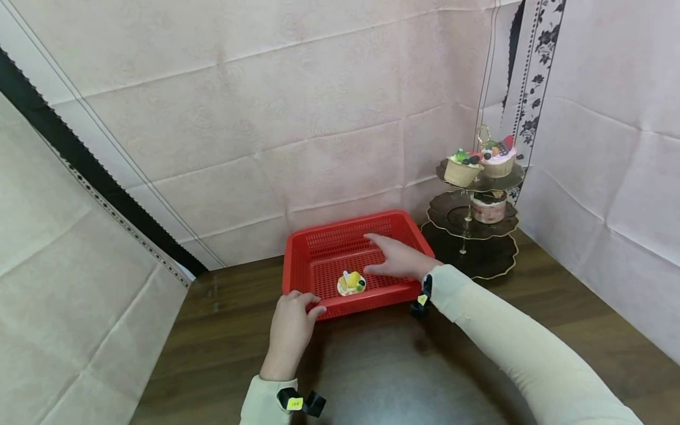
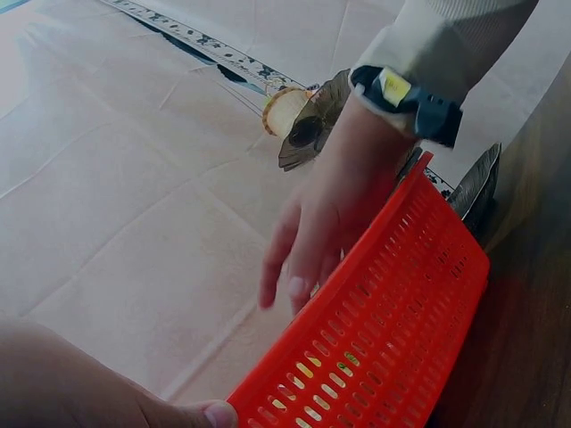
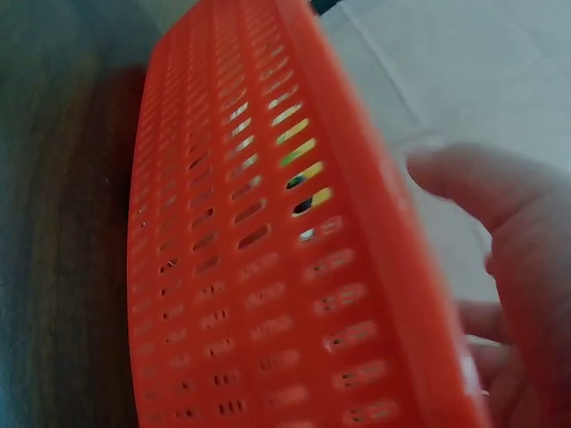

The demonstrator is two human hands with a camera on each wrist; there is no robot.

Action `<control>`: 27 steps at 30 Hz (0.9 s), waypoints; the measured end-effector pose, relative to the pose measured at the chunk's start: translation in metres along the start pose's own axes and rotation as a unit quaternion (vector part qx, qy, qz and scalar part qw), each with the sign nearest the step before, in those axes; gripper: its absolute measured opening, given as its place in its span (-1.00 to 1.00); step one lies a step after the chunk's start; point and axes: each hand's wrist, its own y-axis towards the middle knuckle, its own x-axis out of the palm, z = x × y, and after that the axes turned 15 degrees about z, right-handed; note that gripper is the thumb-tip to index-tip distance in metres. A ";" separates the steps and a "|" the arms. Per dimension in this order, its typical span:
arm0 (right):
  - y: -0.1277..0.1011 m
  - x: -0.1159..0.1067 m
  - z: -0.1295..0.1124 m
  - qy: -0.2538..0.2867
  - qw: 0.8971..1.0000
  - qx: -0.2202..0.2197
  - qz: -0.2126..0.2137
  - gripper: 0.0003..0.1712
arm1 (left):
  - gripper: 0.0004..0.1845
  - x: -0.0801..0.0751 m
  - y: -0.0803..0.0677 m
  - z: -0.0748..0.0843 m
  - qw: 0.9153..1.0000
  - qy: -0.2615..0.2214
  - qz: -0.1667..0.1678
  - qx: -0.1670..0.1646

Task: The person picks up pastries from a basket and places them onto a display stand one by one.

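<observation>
A red plastic basket [image 1: 347, 306] with slotted walls sits on the table against the back wall. Inside it, toward the front, is a small cupcake [image 1: 352, 283] with yellow and green fruit on top. My left hand [image 1: 292, 327] grips the basket's front left corner, thumb at the rim; in the left wrist view the thumb [image 2: 214, 415] lies along the rim edge. Over the basket's right side reaches my right hand [image 1: 398, 258], thumb and fingers spread apart, holding nothing. In the right wrist view, the cupcake's colours show through the slots beside the right hand [image 3: 526, 241].
Right of the basket stands a dark three-tier cake stand [image 1: 473, 215]. Two fruit-topped cupcakes [image 1: 461, 172] share its top tier, and a pink layered cake [image 1: 489, 209] sits on the middle one. Cloth-covered walls [image 1: 265, 130] enclose the wooden table [image 1: 223, 342].
</observation>
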 end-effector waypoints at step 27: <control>0.019 0.040 -0.010 -0.033 0.985 -0.009 -0.169 -0.19 | -0.72 0.001 0.001 0.000 1.000 0.003 -0.006 -0.002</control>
